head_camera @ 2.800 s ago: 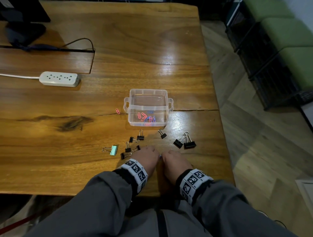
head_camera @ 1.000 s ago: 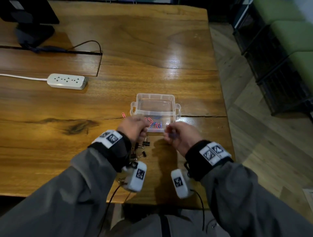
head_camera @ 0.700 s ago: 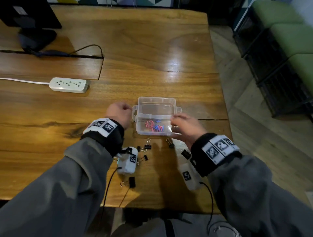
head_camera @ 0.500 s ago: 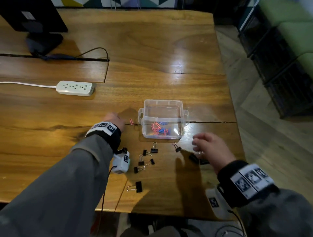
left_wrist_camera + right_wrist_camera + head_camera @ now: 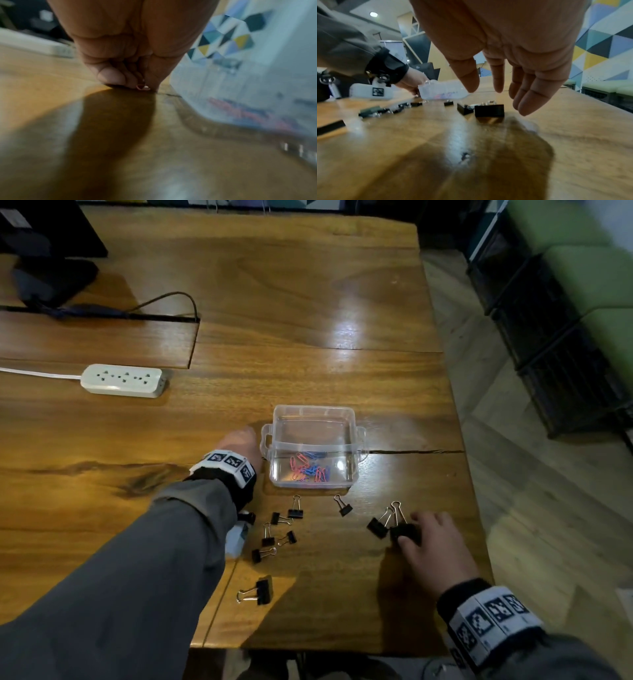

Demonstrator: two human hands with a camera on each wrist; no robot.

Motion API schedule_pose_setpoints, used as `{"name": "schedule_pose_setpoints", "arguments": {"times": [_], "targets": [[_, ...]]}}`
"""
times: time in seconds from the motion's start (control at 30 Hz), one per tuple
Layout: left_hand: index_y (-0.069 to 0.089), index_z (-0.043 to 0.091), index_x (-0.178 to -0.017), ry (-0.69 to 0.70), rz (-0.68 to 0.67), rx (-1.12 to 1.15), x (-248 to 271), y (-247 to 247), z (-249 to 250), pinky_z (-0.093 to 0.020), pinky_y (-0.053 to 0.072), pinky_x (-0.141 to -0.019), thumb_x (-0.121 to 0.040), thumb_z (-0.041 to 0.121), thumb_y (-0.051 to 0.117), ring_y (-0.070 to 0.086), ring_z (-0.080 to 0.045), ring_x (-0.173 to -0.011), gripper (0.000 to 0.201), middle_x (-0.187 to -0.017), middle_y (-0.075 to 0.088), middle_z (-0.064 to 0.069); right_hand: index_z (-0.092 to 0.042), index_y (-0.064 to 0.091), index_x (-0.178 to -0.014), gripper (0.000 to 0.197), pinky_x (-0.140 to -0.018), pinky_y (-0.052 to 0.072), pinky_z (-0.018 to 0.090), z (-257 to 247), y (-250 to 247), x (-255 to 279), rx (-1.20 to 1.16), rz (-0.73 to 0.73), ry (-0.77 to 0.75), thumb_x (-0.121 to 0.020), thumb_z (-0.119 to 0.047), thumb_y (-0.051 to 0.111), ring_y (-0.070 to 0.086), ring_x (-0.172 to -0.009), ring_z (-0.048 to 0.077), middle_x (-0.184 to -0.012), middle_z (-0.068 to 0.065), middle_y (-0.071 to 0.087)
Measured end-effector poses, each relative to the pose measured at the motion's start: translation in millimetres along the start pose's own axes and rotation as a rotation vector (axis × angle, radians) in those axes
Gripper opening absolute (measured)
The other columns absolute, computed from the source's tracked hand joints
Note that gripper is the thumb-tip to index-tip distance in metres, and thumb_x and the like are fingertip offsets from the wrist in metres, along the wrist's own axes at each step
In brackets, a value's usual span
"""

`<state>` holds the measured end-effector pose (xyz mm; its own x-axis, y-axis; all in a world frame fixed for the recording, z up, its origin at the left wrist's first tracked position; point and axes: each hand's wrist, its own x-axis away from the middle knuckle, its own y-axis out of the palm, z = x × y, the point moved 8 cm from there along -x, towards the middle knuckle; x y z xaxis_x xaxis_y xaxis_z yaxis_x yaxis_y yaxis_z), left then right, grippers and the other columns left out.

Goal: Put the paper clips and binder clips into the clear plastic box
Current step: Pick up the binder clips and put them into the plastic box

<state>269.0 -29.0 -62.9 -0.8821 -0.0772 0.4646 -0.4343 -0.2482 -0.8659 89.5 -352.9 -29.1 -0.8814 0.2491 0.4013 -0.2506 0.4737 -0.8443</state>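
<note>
At the upper left of the head view a dark monitor base [image 5: 51, 273] stands on the wooden table [image 5: 308, 302], and below it a white power strip [image 5: 121, 380] lies with its cord running off the left edge. Nearer the middle, the left hand [image 5: 239, 445] is down on the table just left of the clear plastic box [image 5: 313, 445]; in the left wrist view its fingertips [image 5: 111, 77] are bunched together on the wood and pinch a pink paper clip [image 5: 142, 87] that still touches the table. The box sits open-topped in the centre of the head view with a heap of pink and blue paper clips [image 5: 310, 469] at its near end. Below the box, a loose scatter of small black binder clips [image 5: 279, 529] lies on the table, with another small one [image 5: 343, 506] apart to the right and one larger clip [image 5: 258, 592] lower, near the table's front edge. At the lower right two larger black binder clips [image 5: 394, 527] lie side by side, and the right hand [image 5: 433, 549] reaches over them; in the right wrist view the fingers [image 5: 527, 97] are spread and only gently bent, holding nothing, with the nearer clip just beside their tips. Whether a fingertip touches that clip cannot be told.
</note>
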Motion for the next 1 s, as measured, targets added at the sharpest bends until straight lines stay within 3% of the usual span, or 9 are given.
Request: {"name": "schedule_pose_setpoints", "arguments": {"times": [0.1, 0.2, 0.33, 0.53, 0.67, 0.73, 0.83, 0.9, 1.0], "targets": [[0.05, 0.008, -0.115, 0.034, 0.004, 0.062, 9, -4, -2, -0.034, 0.043, -0.071, -0.092, 0.007, 0.049, 0.057, -0.03, -0.093, 0.023, -0.109, 0.061, -0.014, -0.025, 0.049, -0.124, 0.046, -0.093, 0.048, 0.038, -5, 11, -8, 0.104, -0.053, -0.026, -0.084, -0.035, 0.07, 0.049, -0.109, 0.021, -0.121, 0.003, 0.05], [0.057, 0.014, -0.087, -0.022, 0.104, 0.238, 18, -27, -13, -0.031, 0.041, -0.061, -0.089, 0.01, 0.055, 0.057, -0.023, -0.079, 0.005, -0.088, 0.063, -0.007, -0.024, 0.048, -0.12, 0.04, -0.09, 0.049, 0.037, -10, 16, -13, 0.175, -0.05, -0.055, -0.085, -0.032, 0.067, 0.049, -0.107, 0.022, -0.121, 0.005, 0.052], [0.06, 0.02, -0.078, 0.166, 0.106, 0.407, 39, -47, 22, -0.025, 0.041, -0.055, -0.085, 0.014, 0.067, 0.059, -0.015, -0.074, 0.011, -0.078, 0.061, 0.003, -0.024, 0.045, -0.116, 0.038, -0.084, 0.049, 0.035, -11, 14, -17, 0.156, -0.027, -0.06, -0.085, -0.032, 0.065, 0.048, -0.103, 0.022, -0.117, 0.006, 0.051], [0.059, 0.022, -0.085, 0.213, 0.215, 0.35, 76, -63, 22, -0.027, 0.042, -0.057, -0.091, 0.018, 0.058, 0.056, -0.013, -0.072, 0.007, -0.078, 0.059, 0.006, -0.032, 0.047, -0.124, 0.044, -0.09, 0.05, 0.037, -29, 20, -24, 0.229, -0.07, -0.168, -0.086, -0.045, 0.064, 0.047, -0.11, 0.022, -0.12, 0.005, 0.046], [0.055, 0.025, -0.084, 0.263, 0.114, 0.169, 113, -34, -7, -0.029, 0.047, -0.065, -0.089, 0.022, 0.061, 0.056, -0.012, -0.076, 0.008, -0.085, 0.058, 0.005, -0.026, 0.052, -0.112, 0.025, -0.085, 0.051, 0.035, -37, 17, -25, 0.254, -0.02, -0.207, -0.09, -0.035, 0.06, 0.047, -0.103, 0.02, -0.115, 0.005, 0.05], [0.054, 0.027, -0.089, 0.334, -0.006, 0.006, 128, -5, -19, -0.03, 0.046, -0.07, -0.084, 0.027, 0.067, 0.053, -0.014, -0.085, 0.014, -0.095, 0.056, 0.004, -0.027, 0.049, -0.118, 0.031, -0.085, 0.051, 0.036, -35, 16, -27, 0.234, -0.027, -0.187, -0.089, -0.028, 0.061, 0.048, -0.104, 0.021, -0.117, 0.006, 0.051], [0.051, 0.027, -0.113, 0.354, -0.143, -0.169, 144, 37, -34, -0.035, 0.049, -0.083, -0.078, 0.037, 0.072, 0.047, -0.017, -0.102, 0.042, -0.111, 0.049, 0.003, -0.029, 0.038, -0.14, 0.06, -0.078, 0.053, 0.035, -21, 4, -30, -0.078, -0.014, -0.04, -0.086, -0.02, 0.064, 0.057, -0.101, 0.022, -0.119, 0.006, 0.056], [0.047, 0.027, -0.117, 0.38, -0.113, -0.211, 148, 49, -37, -0.038, 0.049, -0.087, -0.078, 0.038, 0.072, 0.044, -0.019, -0.107, 0.048, -0.117, 0.046, 0.002, -0.027, 0.045, -0.139, 0.054, -0.066, 0.051, 0.033, -3, 1, -28, -0.575, -0.029, 0.188, -0.088, -0.014, 0.061, 0.062, -0.09, 0.021, -0.114, 0.008, 0.061], [0.049, 0.026, -0.112, 0.429, -0.026, -0.205, 146, 50, -34, -0.034, 0.048, -0.087, -0.081, 0.033, 0.069, 0.046, -0.018, -0.103, 0.037, -0.114, 0.047, 0.002, -0.014, 0.055, -0.126, 0.034, -0.08, 0.051, 0.038, 5, 18, -16, -1.444, -0.174, 0.508, -0.092, -0.016, 0.05, 0.06, -0.086, 0.024, -0.105, 0.014, 0.06]]}}
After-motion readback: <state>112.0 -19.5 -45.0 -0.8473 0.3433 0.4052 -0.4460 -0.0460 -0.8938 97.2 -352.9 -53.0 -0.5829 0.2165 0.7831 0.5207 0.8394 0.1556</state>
